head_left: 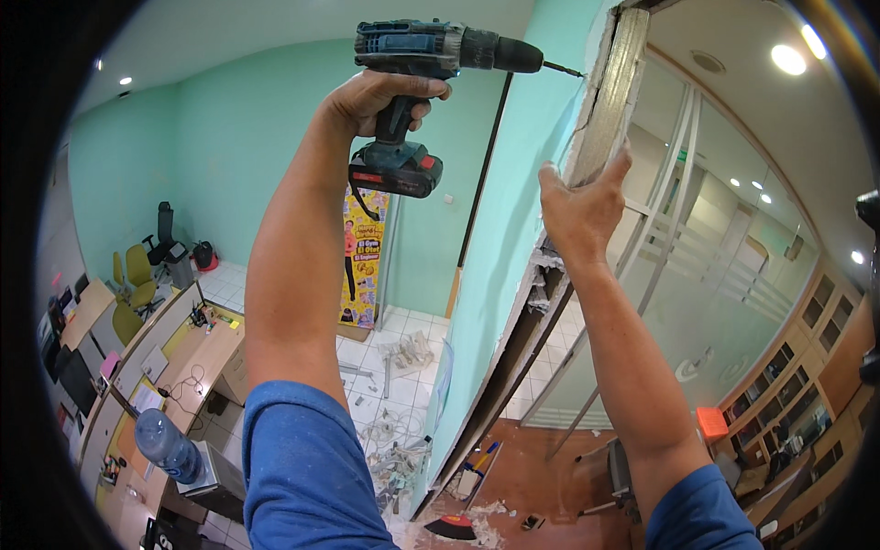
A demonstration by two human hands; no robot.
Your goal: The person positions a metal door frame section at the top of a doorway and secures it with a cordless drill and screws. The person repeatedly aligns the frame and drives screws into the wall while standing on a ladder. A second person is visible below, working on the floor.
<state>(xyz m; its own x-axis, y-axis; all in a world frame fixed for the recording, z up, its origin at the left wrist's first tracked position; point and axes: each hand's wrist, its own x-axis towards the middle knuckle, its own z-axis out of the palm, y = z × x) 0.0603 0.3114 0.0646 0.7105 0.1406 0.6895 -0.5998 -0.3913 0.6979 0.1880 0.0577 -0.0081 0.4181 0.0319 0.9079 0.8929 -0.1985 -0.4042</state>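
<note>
My left hand [390,96] is wrapped round the handle of a dark blue and black cordless drill [412,48], raised high and level. The drill's bit [562,69] points right, its tip at the green wall panel [527,174] near the cut edge; I cannot tell whether it touches. A battery pack [396,170] sits under the handle. My right hand [585,215] grips the lower part of a beige beam [619,87] standing upright in the wall's open end, thumb on the panel side and fingers round the far side. Below that hand the wall edge is broken and ragged.
Rubble [399,458] and scraps lie on the white tiles at the wall's foot. A red and black broom head [451,526] rests on the brown floor. Glass partitions [697,257] stand right. Desks [197,367] and a water bottle [168,445] on a dispenser are left.
</note>
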